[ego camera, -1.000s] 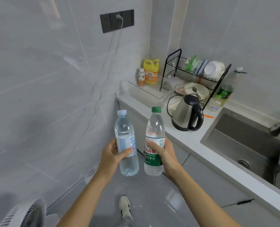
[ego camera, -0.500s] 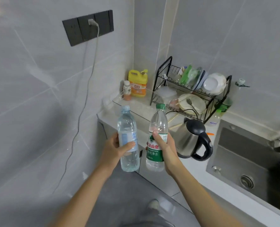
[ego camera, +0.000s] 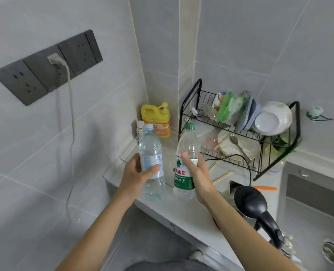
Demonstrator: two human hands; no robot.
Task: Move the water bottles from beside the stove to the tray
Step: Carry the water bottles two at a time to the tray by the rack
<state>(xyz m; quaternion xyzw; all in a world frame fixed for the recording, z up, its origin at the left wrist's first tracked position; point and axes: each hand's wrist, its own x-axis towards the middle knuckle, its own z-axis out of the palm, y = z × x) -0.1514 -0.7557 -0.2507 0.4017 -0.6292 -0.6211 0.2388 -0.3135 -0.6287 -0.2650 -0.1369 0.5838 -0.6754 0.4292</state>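
My left hand grips a clear water bottle with a pale blue cap and label, held upright. My right hand grips a second upright water bottle with a green cap and green label. Both bottles hang over the left end of the counter, just in front of a clear tray that lies in the corner. Whether the bottle bases touch the counter I cannot tell.
A yellow detergent jug and a small bottle stand at the tray's back. A black dish rack with bowls stands right of it. A steel kettle with black lid, chopsticks and a sink lie further right.
I have stepped closer to the counter. Both hands have carried the bottles forward, from over the floor to over the counter's left end by the tray.
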